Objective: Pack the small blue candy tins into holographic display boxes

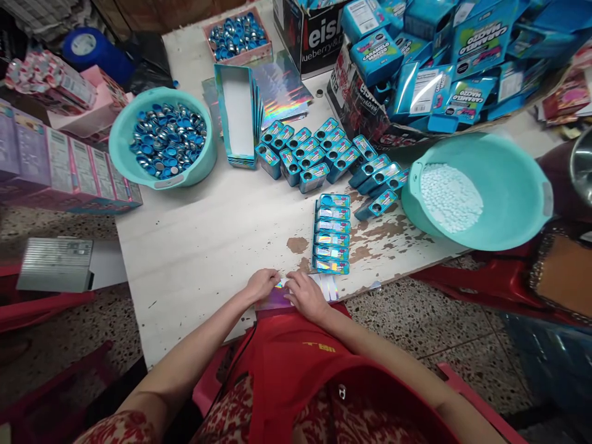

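Observation:
At the table's front edge, my left hand (263, 285) is closed, its fingertips pinched at a shiny holographic sheet (274, 299). My right hand (305, 295) lies just to the right with bent fingers over the same sheet; whether it grips anything is hidden. White strips with a rainbow sheen (329, 287) stick out to the right of this hand. Just beyond them stands a column of several small blue tins (332, 240), side by side. Farther back, more blue tins (314, 177) with dark round openings stand in slanting rows.
A turquoise tub of blue and silver caps (209, 139) stands left, another with white pellets (509, 185) right. Stacked trays (238, 111), a pink box of caps (217, 55) and a carton (351, 98) heaped with blue packs are at the back of the table (185, 246).

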A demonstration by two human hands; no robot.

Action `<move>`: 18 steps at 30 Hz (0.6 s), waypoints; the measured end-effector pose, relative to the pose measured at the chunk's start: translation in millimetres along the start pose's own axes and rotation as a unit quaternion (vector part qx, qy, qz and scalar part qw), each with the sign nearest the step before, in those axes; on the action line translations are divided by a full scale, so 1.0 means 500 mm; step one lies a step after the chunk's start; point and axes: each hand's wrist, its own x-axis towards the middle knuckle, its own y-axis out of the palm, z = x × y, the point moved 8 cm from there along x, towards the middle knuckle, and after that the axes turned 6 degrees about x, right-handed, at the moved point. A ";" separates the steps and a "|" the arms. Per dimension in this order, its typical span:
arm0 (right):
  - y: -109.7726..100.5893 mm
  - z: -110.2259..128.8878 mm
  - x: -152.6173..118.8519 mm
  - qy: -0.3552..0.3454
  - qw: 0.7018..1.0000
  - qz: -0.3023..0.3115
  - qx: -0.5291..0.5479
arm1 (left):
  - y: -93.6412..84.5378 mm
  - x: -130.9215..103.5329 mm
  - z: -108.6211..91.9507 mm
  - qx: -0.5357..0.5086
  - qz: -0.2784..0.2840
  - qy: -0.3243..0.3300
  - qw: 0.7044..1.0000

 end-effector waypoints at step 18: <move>-0.279 -0.095 0.022 0.217 0.890 -0.306 0.257 | -0.153 -0.017 -0.228 -0.254 -0.016 0.181 0.950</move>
